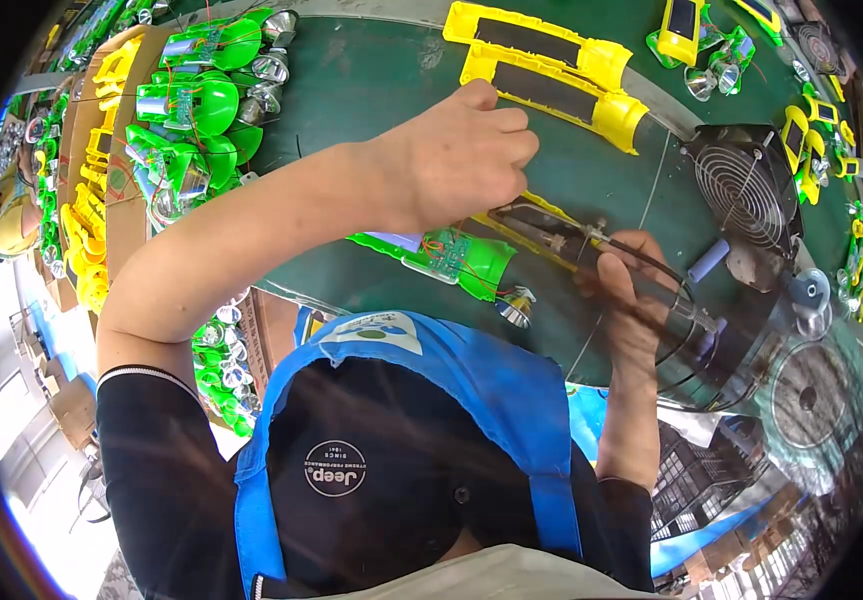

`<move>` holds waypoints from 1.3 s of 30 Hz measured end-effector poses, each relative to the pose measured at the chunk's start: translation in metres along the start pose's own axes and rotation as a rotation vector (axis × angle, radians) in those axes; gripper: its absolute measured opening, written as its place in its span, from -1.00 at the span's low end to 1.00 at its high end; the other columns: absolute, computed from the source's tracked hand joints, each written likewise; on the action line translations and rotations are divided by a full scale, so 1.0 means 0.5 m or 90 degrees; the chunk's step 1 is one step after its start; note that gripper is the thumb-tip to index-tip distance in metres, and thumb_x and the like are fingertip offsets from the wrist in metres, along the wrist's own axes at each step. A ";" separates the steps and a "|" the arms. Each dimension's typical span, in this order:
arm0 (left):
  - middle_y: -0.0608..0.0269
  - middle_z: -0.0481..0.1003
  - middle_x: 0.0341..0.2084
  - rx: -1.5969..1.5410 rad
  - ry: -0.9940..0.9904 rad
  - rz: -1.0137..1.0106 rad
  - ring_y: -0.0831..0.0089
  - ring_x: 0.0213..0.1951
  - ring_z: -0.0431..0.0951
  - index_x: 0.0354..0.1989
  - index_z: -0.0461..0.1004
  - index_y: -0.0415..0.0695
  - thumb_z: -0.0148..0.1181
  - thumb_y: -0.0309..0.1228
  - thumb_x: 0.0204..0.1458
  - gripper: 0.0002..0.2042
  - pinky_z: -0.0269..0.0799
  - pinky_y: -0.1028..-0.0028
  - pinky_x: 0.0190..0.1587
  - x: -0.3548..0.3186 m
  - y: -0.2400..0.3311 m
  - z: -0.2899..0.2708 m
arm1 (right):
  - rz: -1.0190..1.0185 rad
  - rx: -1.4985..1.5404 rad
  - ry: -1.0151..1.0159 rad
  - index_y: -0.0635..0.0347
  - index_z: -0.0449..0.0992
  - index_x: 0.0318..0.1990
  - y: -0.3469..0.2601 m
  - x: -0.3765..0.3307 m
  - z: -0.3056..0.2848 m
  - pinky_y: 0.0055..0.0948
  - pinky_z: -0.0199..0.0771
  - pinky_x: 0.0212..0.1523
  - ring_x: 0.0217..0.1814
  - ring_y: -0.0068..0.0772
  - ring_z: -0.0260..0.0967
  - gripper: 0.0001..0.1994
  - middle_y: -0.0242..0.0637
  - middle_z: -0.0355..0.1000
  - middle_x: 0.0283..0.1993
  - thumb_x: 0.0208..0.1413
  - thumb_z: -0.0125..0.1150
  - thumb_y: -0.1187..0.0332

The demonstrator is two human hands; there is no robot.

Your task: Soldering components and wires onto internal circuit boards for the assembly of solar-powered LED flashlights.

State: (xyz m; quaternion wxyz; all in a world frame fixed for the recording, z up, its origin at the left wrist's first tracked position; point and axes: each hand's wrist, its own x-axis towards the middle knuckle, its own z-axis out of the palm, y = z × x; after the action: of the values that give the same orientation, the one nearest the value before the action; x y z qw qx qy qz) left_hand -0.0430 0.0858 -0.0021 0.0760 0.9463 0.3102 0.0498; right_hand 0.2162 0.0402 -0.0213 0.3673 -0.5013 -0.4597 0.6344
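My left hand (467, 160) is closed, its fingers curled above the upper end of a yellow housing (520, 233) with a dark panel; anything inside the fingers is hidden. At the other end of that housing, my right hand (632, 290) is closed round a slim tool (597, 236) with metal parts and a black cable looping to the right. Motion blur and see-through reflections keep me from making out the tool's kind. Just below my left hand lies a green housing (492, 262) with a circuit board (449, 254), thin wires and a shiny reflector cup (516, 307).
Two yellow housings (562, 97) with dark panels lie beyond my hands on the green bench (352, 75). A black fan (744, 185) stands at right, near a blue-purple cylinder (709, 260). Wired green housings (197, 105) and a cardboard box (132, 215) of yellow parts line the left.
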 end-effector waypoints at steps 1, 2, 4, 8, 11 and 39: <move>0.39 0.30 -0.46 -0.001 0.000 -0.001 0.49 -0.24 0.33 -0.56 0.49 -0.06 0.15 -0.43 -0.17 -0.97 0.18 0.41 -0.06 -0.002 -0.002 0.003 | 0.018 -0.018 0.031 0.34 0.41 -0.23 -0.015 -0.005 0.012 -0.61 0.47 -0.44 -0.45 -0.52 0.48 -0.85 -0.23 0.49 -0.42 0.14 0.22 0.47; 0.39 0.29 -0.46 -0.020 0.037 0.009 0.49 -0.23 0.33 -0.56 0.49 -0.06 0.15 -0.43 -0.16 -0.97 0.18 0.41 -0.06 -0.003 -0.004 0.006 | 0.019 -0.018 0.030 0.34 0.41 -0.23 -0.010 -0.005 0.009 -0.61 0.47 -0.44 -0.45 -0.52 0.48 -0.85 -0.23 0.49 -0.42 0.14 0.22 0.47; 0.39 0.29 -0.47 -0.039 0.073 0.018 0.49 -0.23 0.33 -0.56 0.49 -0.06 0.15 -0.42 -0.16 -0.97 0.17 0.41 -0.06 -0.004 -0.003 0.006 | -0.001 -0.027 0.019 0.34 0.41 -0.23 0.004 -0.004 0.002 -0.62 0.47 -0.45 -0.45 -0.53 0.48 -0.85 -0.24 0.49 -0.43 0.14 0.22 0.47; 0.39 0.29 -0.48 0.019 -0.033 -0.003 0.50 -0.23 0.33 -0.56 0.49 -0.05 0.15 -0.42 -0.15 -0.96 0.17 0.41 -0.05 0.003 0.004 -0.007 | 0.014 -0.045 0.011 0.34 0.40 -0.23 -0.001 -0.003 0.001 -0.62 0.48 -0.43 -0.45 -0.55 0.48 -0.85 -0.24 0.49 -0.43 0.13 0.21 0.46; 0.40 0.29 -0.48 0.012 -0.001 -0.001 0.50 -0.22 0.33 -0.57 0.49 -0.05 0.15 -0.42 -0.15 -0.96 0.17 0.41 -0.05 0.001 0.004 0.003 | -0.011 -0.034 0.018 0.35 0.39 -0.21 0.003 -0.009 -0.002 -0.59 0.49 -0.43 -0.45 -0.51 0.48 -0.84 -0.21 0.49 -0.43 0.13 0.19 0.47; 0.43 0.30 -0.44 0.022 -0.041 -0.008 0.52 -0.22 0.33 -0.56 0.49 0.04 0.21 -0.41 -0.14 -0.96 0.14 0.41 -0.04 0.008 0.001 -0.006 | -0.297 0.134 0.163 0.33 0.29 -0.17 0.106 -0.036 -0.022 -0.38 0.49 -0.28 -0.41 -0.31 0.46 -0.68 -0.11 0.41 -0.32 0.15 0.21 0.26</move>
State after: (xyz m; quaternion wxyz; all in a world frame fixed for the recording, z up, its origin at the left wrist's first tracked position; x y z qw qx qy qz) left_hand -0.0403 0.0882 0.0012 0.0699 0.9466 0.3143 0.0134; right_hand 0.2308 0.0093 -0.0672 0.6088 -0.4170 -0.4439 0.5083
